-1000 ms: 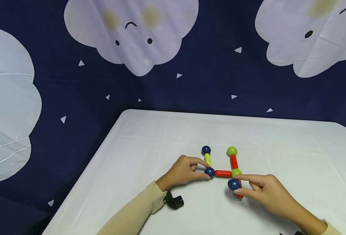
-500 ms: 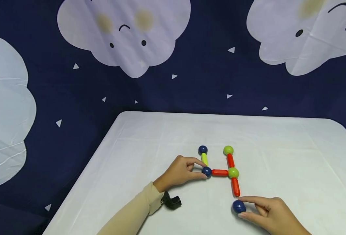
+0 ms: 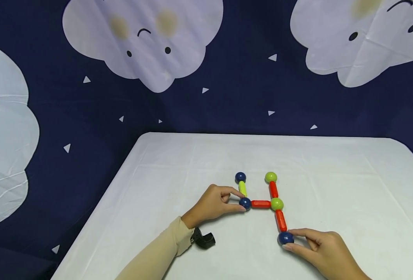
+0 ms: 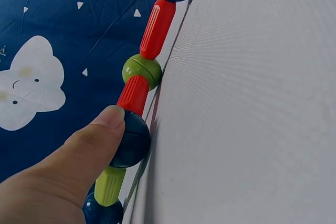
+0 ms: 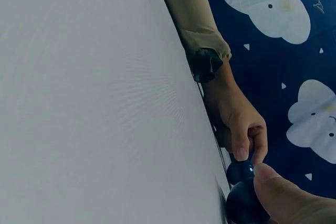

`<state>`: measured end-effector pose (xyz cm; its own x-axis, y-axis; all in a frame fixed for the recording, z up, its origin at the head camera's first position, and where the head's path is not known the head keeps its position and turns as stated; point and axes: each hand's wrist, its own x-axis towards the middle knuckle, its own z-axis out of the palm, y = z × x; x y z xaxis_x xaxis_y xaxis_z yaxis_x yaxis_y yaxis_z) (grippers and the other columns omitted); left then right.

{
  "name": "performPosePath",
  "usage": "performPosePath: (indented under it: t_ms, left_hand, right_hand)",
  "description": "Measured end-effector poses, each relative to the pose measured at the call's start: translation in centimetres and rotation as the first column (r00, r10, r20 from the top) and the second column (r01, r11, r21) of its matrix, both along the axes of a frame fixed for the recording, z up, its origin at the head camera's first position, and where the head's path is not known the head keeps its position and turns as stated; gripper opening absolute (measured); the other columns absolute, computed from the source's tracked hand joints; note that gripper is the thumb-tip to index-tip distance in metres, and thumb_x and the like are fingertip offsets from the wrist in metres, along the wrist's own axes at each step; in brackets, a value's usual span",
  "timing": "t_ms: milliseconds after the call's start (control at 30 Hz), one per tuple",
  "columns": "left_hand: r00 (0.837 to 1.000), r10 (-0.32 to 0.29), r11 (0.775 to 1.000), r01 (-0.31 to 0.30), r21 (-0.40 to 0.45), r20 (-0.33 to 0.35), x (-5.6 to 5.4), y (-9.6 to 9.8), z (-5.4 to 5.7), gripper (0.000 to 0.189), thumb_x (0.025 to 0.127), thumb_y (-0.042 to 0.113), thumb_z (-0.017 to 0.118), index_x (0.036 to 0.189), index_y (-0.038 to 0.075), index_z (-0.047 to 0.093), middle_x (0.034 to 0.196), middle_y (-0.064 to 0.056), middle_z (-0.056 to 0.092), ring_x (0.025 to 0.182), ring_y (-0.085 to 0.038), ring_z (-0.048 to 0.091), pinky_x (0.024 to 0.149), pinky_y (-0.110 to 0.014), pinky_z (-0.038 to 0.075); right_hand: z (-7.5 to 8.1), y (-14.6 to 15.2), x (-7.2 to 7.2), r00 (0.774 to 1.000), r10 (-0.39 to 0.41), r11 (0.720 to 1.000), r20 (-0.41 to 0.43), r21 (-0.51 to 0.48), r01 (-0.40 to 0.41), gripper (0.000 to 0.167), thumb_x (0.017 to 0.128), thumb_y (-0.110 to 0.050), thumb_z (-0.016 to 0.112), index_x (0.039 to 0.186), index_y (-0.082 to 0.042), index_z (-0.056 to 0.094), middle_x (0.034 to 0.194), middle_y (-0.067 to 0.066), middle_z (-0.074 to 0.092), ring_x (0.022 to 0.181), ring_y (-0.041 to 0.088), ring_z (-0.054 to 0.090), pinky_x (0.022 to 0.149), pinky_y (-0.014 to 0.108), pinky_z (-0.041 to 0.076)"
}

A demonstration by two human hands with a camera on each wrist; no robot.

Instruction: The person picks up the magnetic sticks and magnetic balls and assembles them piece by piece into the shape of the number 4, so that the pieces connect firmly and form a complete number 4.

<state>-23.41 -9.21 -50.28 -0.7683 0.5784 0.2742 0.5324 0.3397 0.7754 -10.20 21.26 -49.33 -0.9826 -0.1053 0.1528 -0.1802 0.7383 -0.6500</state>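
Note:
A figure of toy balls and rods lies flat on the table. My left hand (image 3: 214,205) pinches its left blue ball (image 3: 245,203) between thumb and forefinger. A yellow-green rod (image 3: 242,188) runs from that ball to a far blue ball (image 3: 240,177). Rightward, a red rod (image 3: 260,204) joins it to a green ball (image 3: 277,204). From there one red rod (image 3: 273,189) leads back to another green ball (image 3: 271,177), and one red rod (image 3: 281,221) comes forward. At its near end my right hand (image 3: 327,251) pinches a blue ball (image 3: 285,238), which touches the rod.
The white table (image 3: 350,186) spreads around the figure. A dark blue cloth (image 3: 234,105) with printed clouds hangs behind and to the left. A black wrist camera mount (image 3: 204,240) sits under the left wrist.
The right hand drew its blue ball toward me, off the side of the near red rod, then brought it against that rod's end. The left hand keeps its pinch.

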Motion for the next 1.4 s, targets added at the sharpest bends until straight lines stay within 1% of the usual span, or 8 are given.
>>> performPosePath:
  t_ms: [367,467,633,733,967,1067,1233,1400]
  left_hand:
    - [1.000,0.005,1.000,-0.005,-0.004,0.000,0.0,-0.1,0.0,0.030,0.081,0.034,0.088,0.107,0.022,0.080,0.053,0.009,0.028,0.050,-0.002,0.025,0.049,-0.023,0.025]
    - [1.000,0.007,1.000,-0.007,-0.009,0.004,0.0,-0.1,-0.1,0.030,0.081,0.035,0.089,0.107,0.022,0.080,0.054,0.009,0.029,0.050,-0.002,0.025,0.050,-0.023,0.025]
    - [1.000,0.011,1.000,-0.010,-0.003,0.009,0.1,-0.1,-0.5,0.031,0.081,0.035,0.089,0.107,0.022,0.080,0.054,0.010,0.028,0.050,-0.002,0.025,0.050,-0.022,0.025]
    - [1.000,0.015,1.000,-0.015,-0.005,0.018,0.2,-0.2,-0.8,0.032,0.080,0.036,0.089,0.107,0.022,0.079,0.054,0.011,0.028,0.050,-0.001,0.025,0.050,-0.022,0.025]
    - [1.000,0.007,1.000,-0.007,-0.005,0.008,0.3,0.0,-1.1,0.032,0.081,0.037,0.088,0.109,0.023,0.079,0.054,0.011,0.028,0.051,-0.001,0.025,0.050,-0.022,0.025]
    - [1.000,0.000,1.000,0.000,0.003,0.000,0.2,0.2,-1.2,0.032,0.082,0.037,0.087,0.110,0.023,0.080,0.054,0.010,0.028,0.050,-0.002,0.025,0.050,-0.022,0.025]
    - [1.000,-0.005,1.000,0.005,-0.003,-0.003,0.1,0.5,-1.1,0.032,0.082,0.036,0.087,0.110,0.022,0.080,0.054,0.011,0.027,0.050,-0.002,0.025,0.049,-0.022,0.025]
    - [1.000,-0.008,1.000,0.008,0.008,0.003,-0.2,0.8,-1.0,0.030,0.083,0.035,0.087,0.109,0.022,0.080,0.055,0.009,0.027,0.051,-0.002,0.025,0.050,-0.022,0.025]
  right_hand:
    - [-0.3,-0.2,0.0,0.999,0.007,1.000,-0.054,-0.021,-0.008,0.033,0.073,-0.039,0.092,0.098,-0.021,0.081,0.053,-0.018,0.028,0.049,-0.002,0.026,0.044,0.020,0.026]
    - [-0.4,-0.1,-0.1,1.000,0.004,1.000,-0.029,-0.006,-0.004,0.036,0.073,-0.042,0.092,0.100,-0.021,0.081,0.053,-0.017,0.028,0.049,-0.001,0.027,0.045,0.021,0.026]
    - [-0.8,-0.1,-0.2,0.999,-0.011,1.000,0.039,0.019,0.010,0.041,0.072,-0.047,0.090,0.103,-0.021,0.081,0.052,-0.014,0.030,0.048,0.002,0.029,0.046,0.021,0.027]
    - [-1.3,-0.1,0.0,0.999,-0.019,1.000,0.046,0.014,0.018,0.041,0.072,-0.046,0.091,0.103,-0.021,0.081,0.052,-0.014,0.030,0.048,0.001,0.028,0.047,0.021,0.026]
    - [-1.6,0.0,0.2,0.999,-0.045,0.999,-0.002,-0.011,0.045,0.034,0.073,-0.041,0.092,0.100,-0.023,0.081,0.053,-0.015,0.029,0.048,0.000,0.026,0.046,0.021,0.026]
    - [-1.5,0.1,0.2,0.999,-0.050,0.999,0.016,-0.010,0.050,0.034,0.074,-0.041,0.091,0.100,-0.023,0.081,0.053,-0.014,0.029,0.049,0.000,0.027,0.046,0.021,0.026]
    - [-1.4,0.4,0.1,0.998,-0.033,0.999,0.058,0.019,0.032,0.034,0.076,-0.042,0.090,0.102,-0.023,0.081,0.052,-0.014,0.031,0.048,0.002,0.030,0.047,0.021,0.027]
    - [-1.2,0.6,-0.2,0.994,-0.039,0.999,0.102,0.030,0.036,0.038,0.078,-0.044,0.087,0.106,-0.020,0.081,0.052,-0.011,0.035,0.048,0.004,0.033,0.047,0.022,0.029]
